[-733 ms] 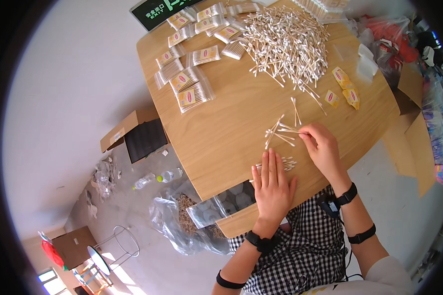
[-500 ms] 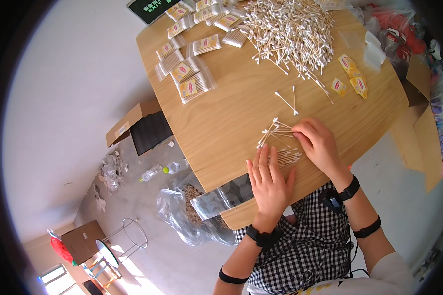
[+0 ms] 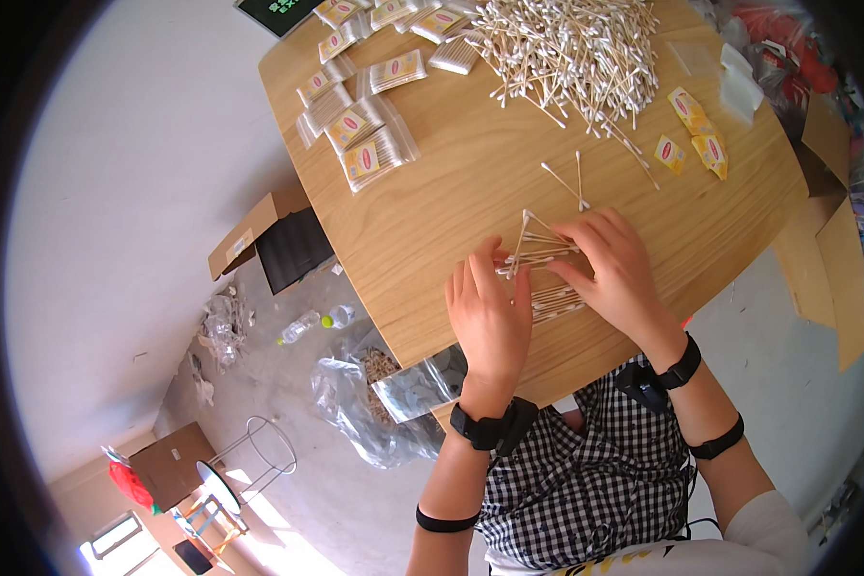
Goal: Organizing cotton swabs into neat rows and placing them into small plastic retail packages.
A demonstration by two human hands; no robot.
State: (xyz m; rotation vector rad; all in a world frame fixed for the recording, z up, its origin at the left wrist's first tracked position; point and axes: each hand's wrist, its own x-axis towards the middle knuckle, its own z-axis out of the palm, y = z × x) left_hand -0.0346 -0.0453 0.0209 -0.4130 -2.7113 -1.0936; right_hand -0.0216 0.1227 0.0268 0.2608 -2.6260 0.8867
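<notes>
Between my hands lies a small jumble of loose cotton swabs (image 3: 543,248), white-tipped with pale wooden sticks. My left hand (image 3: 490,312) curls its fingers and thumb about the left ends of these swabs. At their right ends, my right hand (image 3: 610,269) has its thumb and bent fingers around the sticks. Just nearer to me, a flat row of aligned cotton swabs (image 3: 555,303) rests on the table, partly covered by my right thumb. Two swabs (image 3: 578,182) lie by themselves beyond my hands. Farther back spreads a big heap of cotton swabs (image 3: 571,58).
Filled clear bags of swabs (image 3: 370,158) with yellow labels line the left of the wooden table (image 3: 432,211). Yellow cards (image 3: 708,154) and empty clear bags (image 3: 737,86) lie at the right. Cardboard boxes (image 3: 264,226), bottles (image 3: 339,317) and a plastic sack (image 3: 341,403) are on the floor.
My left hand has shifted left and turned from lying flat to curling around the swab ends. The right thumb and fingers have spread around the loose swabs, which are drawn closer together.
</notes>
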